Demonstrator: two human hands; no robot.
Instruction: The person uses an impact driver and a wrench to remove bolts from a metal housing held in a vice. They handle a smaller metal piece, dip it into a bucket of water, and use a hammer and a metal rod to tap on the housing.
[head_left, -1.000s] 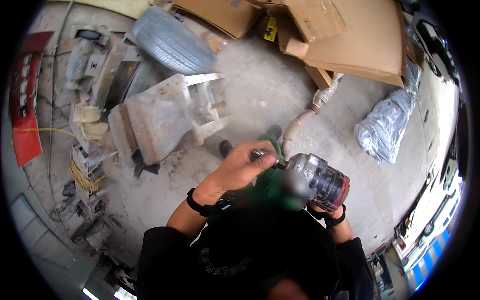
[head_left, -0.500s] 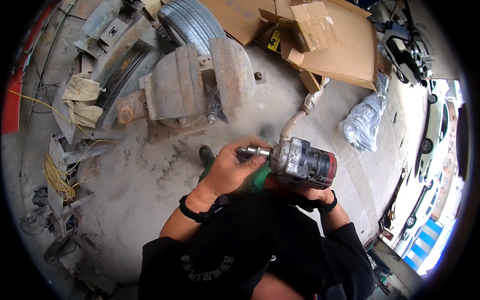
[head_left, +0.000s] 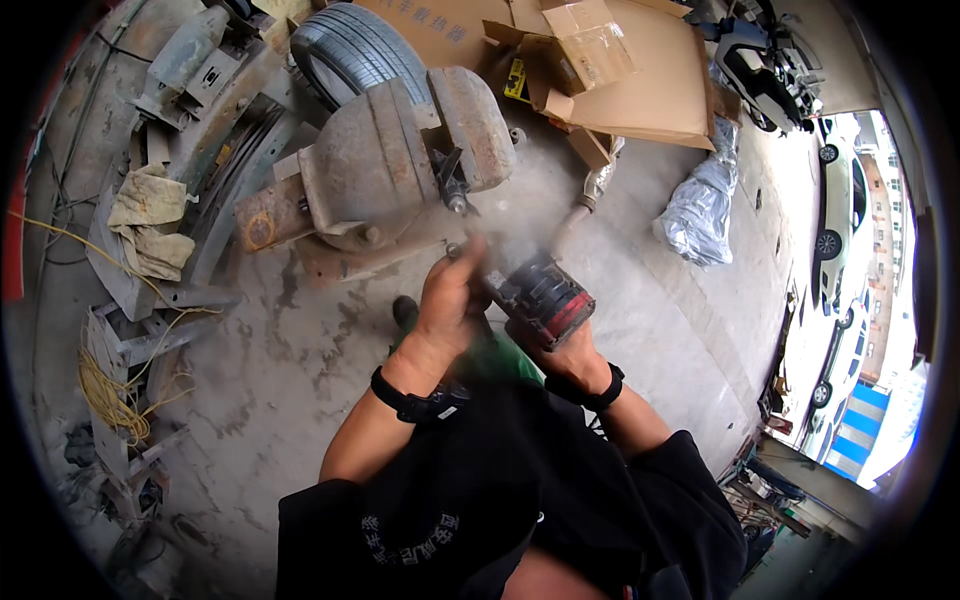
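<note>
My right hand (head_left: 574, 352) is wrapped round the grip of a worn black-and-red cordless impact wrench (head_left: 545, 300), its grip mostly hidden. At the wrench's front end, my left hand (head_left: 447, 300) closes round the socket, whose small metal tip (head_left: 453, 250) shows past the fingers. The nose of the tool is partly hidden and blurred. Just beyond the hands stands a large rusty, rounded metal assembly (head_left: 365, 165). A bolt end (head_left: 457, 203) sticks out of it toward me, apart from the socket.
A tyre (head_left: 360, 50) leans behind the rusty assembly. Scrap metal parts (head_left: 215, 110), a cloth (head_left: 150, 215) and a yellow cord (head_left: 110, 385) lie at left. Cardboard boxes (head_left: 640, 90), a pipe (head_left: 585, 205) and a silvery wrapped bundle (head_left: 700, 215) occupy the far right.
The impact wrench and both hands have swung left, and the tool's nose now points toward the rusty assembly. The view has shifted slightly to the right.
</note>
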